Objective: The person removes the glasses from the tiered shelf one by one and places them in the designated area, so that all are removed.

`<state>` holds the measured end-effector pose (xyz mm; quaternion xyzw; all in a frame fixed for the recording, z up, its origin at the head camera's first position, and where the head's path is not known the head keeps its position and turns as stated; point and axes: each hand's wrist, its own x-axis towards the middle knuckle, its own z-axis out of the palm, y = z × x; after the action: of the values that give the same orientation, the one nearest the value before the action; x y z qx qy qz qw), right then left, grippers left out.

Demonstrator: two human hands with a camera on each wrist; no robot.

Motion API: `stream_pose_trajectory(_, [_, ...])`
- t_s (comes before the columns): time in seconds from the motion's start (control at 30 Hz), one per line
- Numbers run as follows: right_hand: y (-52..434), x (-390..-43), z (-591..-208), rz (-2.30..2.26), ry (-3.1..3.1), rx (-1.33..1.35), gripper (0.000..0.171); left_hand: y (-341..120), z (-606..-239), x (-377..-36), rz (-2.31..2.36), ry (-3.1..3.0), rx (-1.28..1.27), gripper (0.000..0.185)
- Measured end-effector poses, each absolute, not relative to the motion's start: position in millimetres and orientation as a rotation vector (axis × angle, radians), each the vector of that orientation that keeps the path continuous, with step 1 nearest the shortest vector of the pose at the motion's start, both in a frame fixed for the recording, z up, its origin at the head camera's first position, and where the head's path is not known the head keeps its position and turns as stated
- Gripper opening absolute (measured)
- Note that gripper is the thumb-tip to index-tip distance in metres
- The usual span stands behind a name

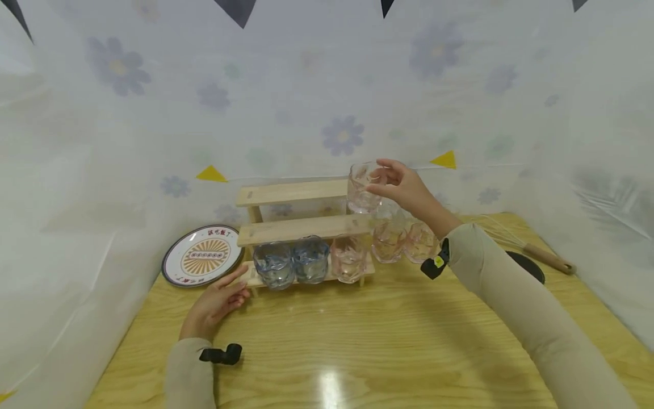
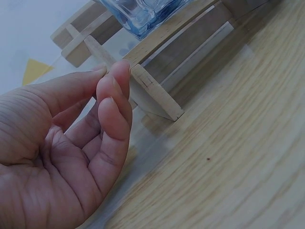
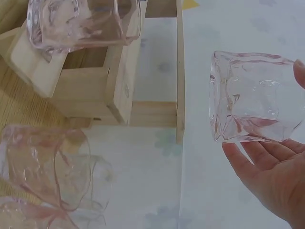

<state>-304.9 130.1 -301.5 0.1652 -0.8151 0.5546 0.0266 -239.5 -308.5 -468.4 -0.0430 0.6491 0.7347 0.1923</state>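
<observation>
A stepped wooden rack stands on the table, with two bluish glasses and a pinkish glass along its lowest step. My right hand grips another clear pinkish glass between thumb and fingers, at the right end of the top shelf. In the right wrist view this glass appears apart from the wood; the head view cannot settle whether it touches. At the lowest step's left end, my left hand holds the rack's corner with its fingertips. The left wrist view shows thumb and fingers bunched at that wooden end.
More pinkish glasses stand on the table right of the rack, with a clear one partly hidden behind. A patterned plate leans at the left. Near the right edge lie a wooden-handled whisk and a dark round object.
</observation>
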Motion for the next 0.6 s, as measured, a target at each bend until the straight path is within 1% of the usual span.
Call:
stream_pose_trajectory(0.37, [187.3,-289.1,-305.9,1.569,-2.567,0.323,0.078,-314.3,-468.8,-237.6,2.061,1.822,-0.116,0.06])
stream_pose_trajectory(0.6, [224.5,-277.4,-321.0,1.521,-2.558,0.235,0.077,-317.4,-468.6,-237.3,2.086,1.8,-0.113,0.058])
